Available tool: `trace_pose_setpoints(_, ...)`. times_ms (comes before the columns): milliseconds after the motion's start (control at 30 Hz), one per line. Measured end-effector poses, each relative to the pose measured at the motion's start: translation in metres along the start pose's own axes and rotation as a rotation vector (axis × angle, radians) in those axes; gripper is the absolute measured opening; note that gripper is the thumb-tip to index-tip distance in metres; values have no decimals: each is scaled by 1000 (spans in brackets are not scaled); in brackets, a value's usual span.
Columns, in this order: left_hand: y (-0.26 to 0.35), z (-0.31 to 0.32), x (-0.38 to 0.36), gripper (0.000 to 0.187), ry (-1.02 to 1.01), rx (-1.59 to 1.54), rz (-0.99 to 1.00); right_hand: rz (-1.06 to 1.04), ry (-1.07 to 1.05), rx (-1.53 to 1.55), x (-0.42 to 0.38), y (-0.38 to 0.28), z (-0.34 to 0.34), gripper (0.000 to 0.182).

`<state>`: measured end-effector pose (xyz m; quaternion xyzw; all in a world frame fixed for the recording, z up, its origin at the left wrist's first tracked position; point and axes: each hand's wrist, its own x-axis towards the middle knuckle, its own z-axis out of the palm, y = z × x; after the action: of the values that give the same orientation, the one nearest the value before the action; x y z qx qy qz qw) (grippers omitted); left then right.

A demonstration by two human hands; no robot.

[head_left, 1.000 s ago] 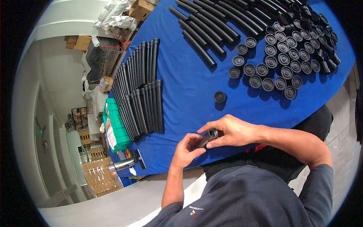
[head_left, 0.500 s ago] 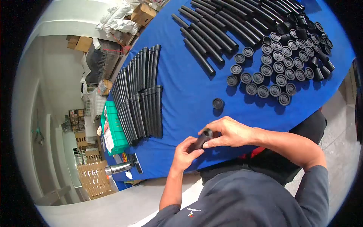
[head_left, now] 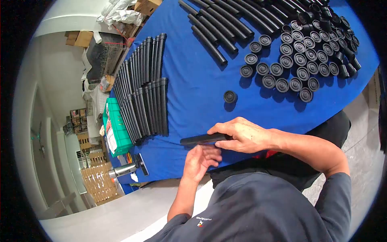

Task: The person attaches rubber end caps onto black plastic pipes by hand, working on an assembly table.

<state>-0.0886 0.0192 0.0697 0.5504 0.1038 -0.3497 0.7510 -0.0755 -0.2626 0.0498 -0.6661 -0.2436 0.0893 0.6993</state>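
Observation:
A black tube [head_left: 198, 139] lies level above the blue cloth, its right end gripped between the thumb and fingers of my right hand [head_left: 244, 136]. Just below the tube, my left hand [head_left: 202, 162] has its fingers spread and slightly blurred, with nothing held in it. A single round black cap [head_left: 230, 96] with a ringed face stands by itself beyond my right hand. Farther back on the right is a cluster of similar caps [head_left: 299, 59]. My right palm and fingers hide the tube's gripped end.
Two rows of black tubes with collared ends [head_left: 151, 109] lie on the left of the blue cloth [head_left: 193, 97]. Plain tubes [head_left: 219, 28] lie at the back. A green bin [head_left: 117, 127] and a silver cylindrical device [head_left: 123, 170] sit at the left edge.
The tube has swung from pointing up toward the camera to lying nearly level, pointing left. My left hand has let go of it and opened. The view has shifted slightly.

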Motion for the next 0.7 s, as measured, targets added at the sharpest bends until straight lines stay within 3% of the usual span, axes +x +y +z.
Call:
trace_pose_setpoints(67, 0, 4, -8, 34, 53, 317, 21, 58, -29, -51, -1, 2, -2, 34)
trace_pose_setpoints(100, -4, 21, -5, 35, 278, 499, 254, 84, -38, -54, 0, 2, -1, 34)
trace_pose_setpoints(133, -2, 13, -4, 24, 276, 542, 399, 109, -48, -58, 0, 2, -1, 34)
trace_pose_setpoints(167, 4, 11, -2, 27, 318, 819, 559, 134, -58, -62, 1, 1, -1, 34)
trace_pose_setpoints(267, 28, 35, 18, 58, 269, 1529, 899, 88, -15, -45, 2, 7, 4, 35)
trace_pose_setpoints(300, 23, 24, 24, 66, 172, 1479, 817, 131, -38, 19, 2, 3, 3, 36)
trace_pose_setpoints(400, 16, 15, 26, 47, 210, 1355, 628, 180, -90, 184, 3, -7, -2, 39)
trace_pose_setpoints(700, 34, 25, 9, 34, 19, 1180, 476, 18, -123, 194, 3, -5, -6, 44)
